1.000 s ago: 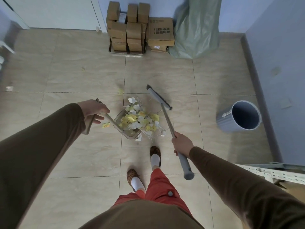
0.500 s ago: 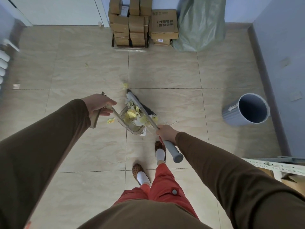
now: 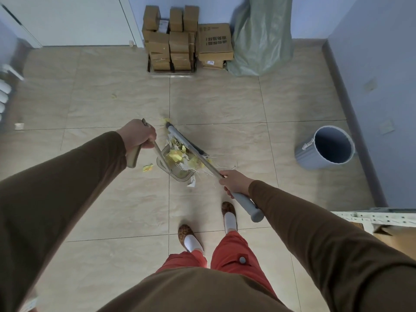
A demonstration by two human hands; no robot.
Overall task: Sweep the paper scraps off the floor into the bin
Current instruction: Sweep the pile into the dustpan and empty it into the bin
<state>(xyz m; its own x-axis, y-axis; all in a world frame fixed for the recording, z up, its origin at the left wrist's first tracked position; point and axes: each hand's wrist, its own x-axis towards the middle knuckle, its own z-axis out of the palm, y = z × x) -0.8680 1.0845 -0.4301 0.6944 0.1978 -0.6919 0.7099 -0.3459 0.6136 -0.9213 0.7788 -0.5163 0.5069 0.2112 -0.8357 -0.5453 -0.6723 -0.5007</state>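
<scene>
Tiled floor (image 3: 112, 199) — left hand (image 3: 137, 136) clamps dustpan (image 3: 173, 163) handle, right hand (image 3: 235, 183) clamps broom (image 3: 198, 154) — scraps (image 3: 177, 155) between

Your left hand (image 3: 137, 137) sits at about 11 o'clock, fist closed around a handle, brown-sleeved arm reaching in from 8 o'clock. Your right hand (image 3: 235, 183) sits near 3 o'clock of centre, grip wrapped around a pole, knuckles up, forearm stretching in from 4 o'clock.
</scene>
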